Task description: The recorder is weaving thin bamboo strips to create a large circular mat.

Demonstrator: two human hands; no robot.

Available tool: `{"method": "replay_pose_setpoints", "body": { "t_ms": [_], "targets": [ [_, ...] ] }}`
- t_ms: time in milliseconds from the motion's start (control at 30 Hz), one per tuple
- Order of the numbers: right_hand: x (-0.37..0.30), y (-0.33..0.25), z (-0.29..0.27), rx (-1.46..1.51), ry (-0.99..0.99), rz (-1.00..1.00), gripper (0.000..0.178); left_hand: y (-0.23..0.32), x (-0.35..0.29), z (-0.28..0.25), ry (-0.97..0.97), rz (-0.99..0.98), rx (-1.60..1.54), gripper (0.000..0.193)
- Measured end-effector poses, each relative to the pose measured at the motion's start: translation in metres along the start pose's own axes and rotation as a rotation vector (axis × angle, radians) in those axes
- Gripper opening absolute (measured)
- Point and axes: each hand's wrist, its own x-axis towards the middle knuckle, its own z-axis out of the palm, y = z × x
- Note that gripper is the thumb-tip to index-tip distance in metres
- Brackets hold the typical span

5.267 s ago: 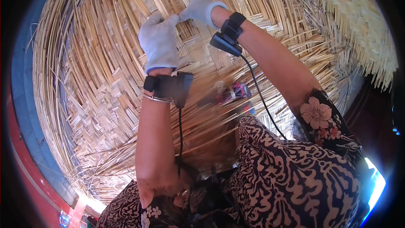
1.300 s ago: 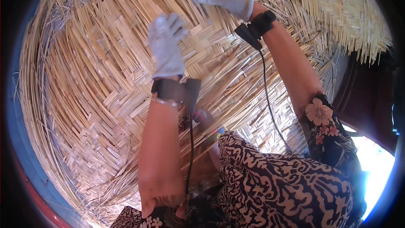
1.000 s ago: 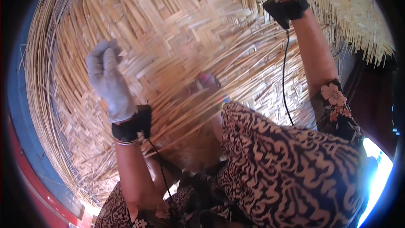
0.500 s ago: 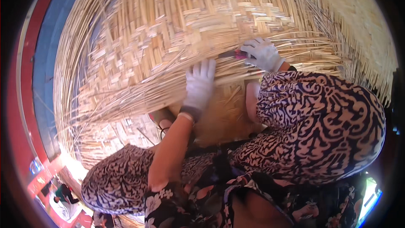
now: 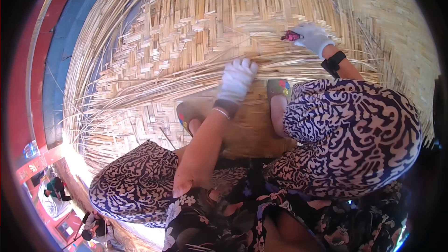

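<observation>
A large woven mat of pale reed strips [image 5: 219, 23] spreads before me, with a band of loose split reeds [image 5: 172, 86] lying across it from left to right. My left hand [image 5: 237, 81], in a white glove, rests on this band near the middle, its fingers curled over the reeds. Farther right and higher, my right hand [image 5: 313, 38], also gloved in white, is closed around a knife with a pink-wrapped handle [image 5: 291, 36]. Its blade is hard to make out now. The right hand is raised slightly off the loose reeds.
My shoes [image 5: 279, 85] and patterned trouser legs [image 5: 350, 135] frame the near side of the mat. Long unwoven reeds [image 5: 105, 23] fan out at the left, beside a blue and red border [image 5: 58, 60]. Other people [image 5: 57, 189] are at the lower left.
My right hand has moved up and right with the knife, away from the reed band. My left hand has shifted slightly right, and its fingers have curled.
</observation>
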Motion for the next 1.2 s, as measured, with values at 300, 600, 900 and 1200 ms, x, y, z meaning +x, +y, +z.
{"method": "replay_pose_setpoints", "body": {
  "t_ms": [300,600,900,1200],
  "targets": [
    [0.062,-0.104,0.040,0.311,0.011,-0.460,0.020,0.028,-0.001,-0.008,0.053,0.014,-0.065,0.035],
    [0.062,-0.185,0.065,0.209,-0.044,-0.527,0.024,0.025,-0.032,-0.055,0.008,0.297,-0.399,0.036],
    [0.064,-0.167,0.080,0.372,-0.186,-0.393,0.019,-0.001,-0.058,-0.056,0.088,-0.081,-0.944,0.024],
    [0.041,-0.146,0.006,0.443,-0.084,-0.296,0.016,-0.047,-0.074,-0.069,0.004,-1.138,-1.868,0.050]
  ]
}}
